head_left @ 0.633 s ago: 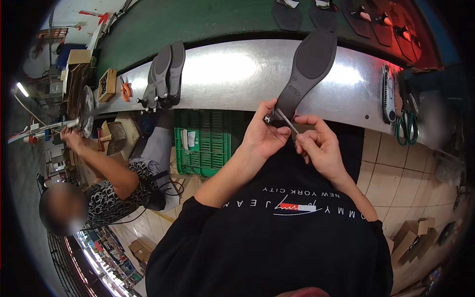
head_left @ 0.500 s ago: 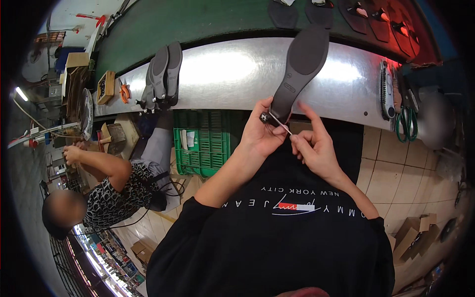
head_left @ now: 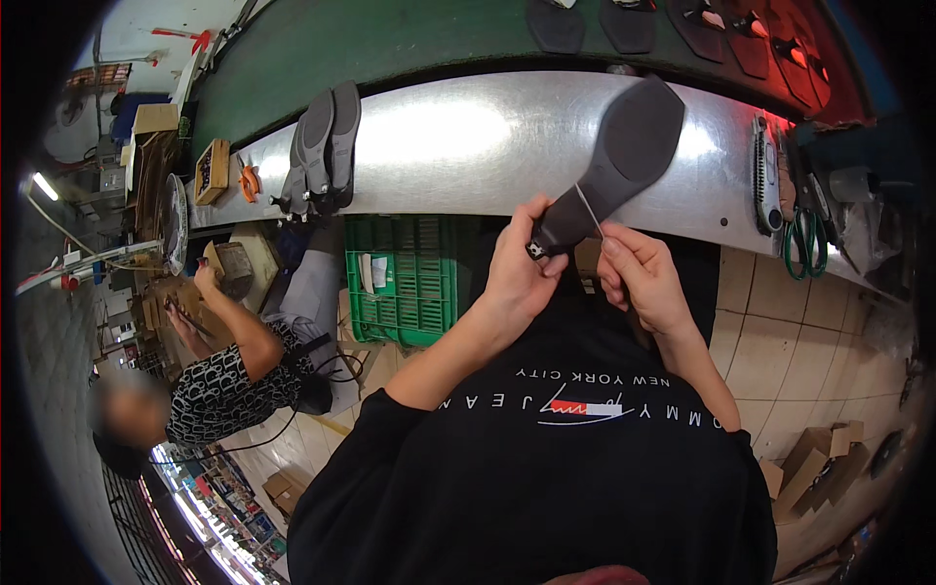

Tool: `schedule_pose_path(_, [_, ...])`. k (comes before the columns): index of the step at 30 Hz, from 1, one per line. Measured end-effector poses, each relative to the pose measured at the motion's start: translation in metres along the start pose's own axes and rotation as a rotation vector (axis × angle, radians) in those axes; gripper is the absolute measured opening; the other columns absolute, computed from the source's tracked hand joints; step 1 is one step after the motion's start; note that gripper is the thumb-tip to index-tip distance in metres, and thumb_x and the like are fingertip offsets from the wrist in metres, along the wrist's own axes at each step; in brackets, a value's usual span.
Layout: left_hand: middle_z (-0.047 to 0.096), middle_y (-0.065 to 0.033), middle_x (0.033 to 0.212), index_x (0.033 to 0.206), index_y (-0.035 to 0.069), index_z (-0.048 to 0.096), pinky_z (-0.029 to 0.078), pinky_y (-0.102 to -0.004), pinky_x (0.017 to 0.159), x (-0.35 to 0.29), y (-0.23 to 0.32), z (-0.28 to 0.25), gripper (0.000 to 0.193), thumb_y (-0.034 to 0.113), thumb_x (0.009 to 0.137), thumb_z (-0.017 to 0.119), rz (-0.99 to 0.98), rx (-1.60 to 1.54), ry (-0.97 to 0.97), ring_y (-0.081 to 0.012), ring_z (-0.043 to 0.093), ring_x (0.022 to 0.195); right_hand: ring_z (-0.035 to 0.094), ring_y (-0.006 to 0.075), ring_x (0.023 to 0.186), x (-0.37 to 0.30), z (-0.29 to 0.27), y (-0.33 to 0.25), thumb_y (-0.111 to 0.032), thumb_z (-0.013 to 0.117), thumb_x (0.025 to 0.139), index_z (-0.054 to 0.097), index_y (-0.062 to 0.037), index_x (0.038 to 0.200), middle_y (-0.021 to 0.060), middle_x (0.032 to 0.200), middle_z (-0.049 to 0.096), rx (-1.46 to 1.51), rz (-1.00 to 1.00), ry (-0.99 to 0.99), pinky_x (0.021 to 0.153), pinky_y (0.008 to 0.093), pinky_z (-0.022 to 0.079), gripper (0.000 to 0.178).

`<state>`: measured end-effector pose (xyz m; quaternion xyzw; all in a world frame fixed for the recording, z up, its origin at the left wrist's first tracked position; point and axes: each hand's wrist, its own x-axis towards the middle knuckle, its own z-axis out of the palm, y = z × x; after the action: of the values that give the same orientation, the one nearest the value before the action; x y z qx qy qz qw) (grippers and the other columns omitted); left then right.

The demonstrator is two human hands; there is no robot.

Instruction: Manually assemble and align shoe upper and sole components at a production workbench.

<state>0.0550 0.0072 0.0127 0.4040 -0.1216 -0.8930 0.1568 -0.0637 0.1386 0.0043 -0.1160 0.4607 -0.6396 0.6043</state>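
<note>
In my left hand is the heel end of a black heeled sandal, my fingers wrapped round it. Its dark underside faces up, and the toe points away to the right over the metal table. My right hand pinches a thin pale stick between thumb and fingertips. That stick lies slantwise across the narrow waist of the sole and seems to touch it. Some fingers of both hands are partly hidden.
On the metal table lie several black sandals, orange-handled pliers, a wooden box, a cutter knife and green-handled scissors. More soles rest on the green belt. A green crate stands below; a co-worker is at left.
The sandal has turned, its toe swinging right and slightly nearer. The stick has shifted from beside the heel onto the sole's waist. The co-worker's hands have moved apart.
</note>
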Motion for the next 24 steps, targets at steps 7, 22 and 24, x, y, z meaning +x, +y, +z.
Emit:
schedule_pose_path(7, [0.067,-0.0075,0.072,0.08,-0.004,0.067,0.048,-0.0237,0.064,0.003,-0.003,0.011,0.074,0.055,0.101,0.027,0.779,0.608,0.054,-0.0106,0.06,0.065,0.044,0.0057,0.047,-0.004,0.02,0.0,-0.013,0.054,0.096,0.039,-0.0074,0.139,-0.0011,0.06,0.049,-0.046,0.073,-0.089,0.04,0.0188,0.031,0.047])
schedule_pose_path(22, [0.066,-0.0092,0.068,0.073,-0.003,0.064,0.049,-0.0247,0.063,-0.008,0.009,0.018,0.084,0.062,0.098,0.018,0.727,0.603,0.0,-0.0132,0.061,0.062,0.058,0.0166,0.051,-0.006,0.03,0.001,-0.006,0.062,0.089,0.063,-0.0002,0.088,0.0082,0.06,0.057,-0.826,-0.566,0.162,0.047,0.029,0.042,0.006])
schedule_pose_path(24, [0.064,-0.0074,0.065,0.072,-0.001,0.064,0.045,-0.0233,0.058,-0.01,0.012,0.019,0.082,0.064,0.097,0.019,0.724,0.575,-0.017,-0.0114,0.056,0.057,0.058,0.0256,0.053,-0.005,0.034,0.0,-0.007,0.064,0.087,0.062,-0.0016,0.085,0.0115,0.062,0.056,-0.906,-0.648,0.14,0.049,0.0329,0.043,0.006])
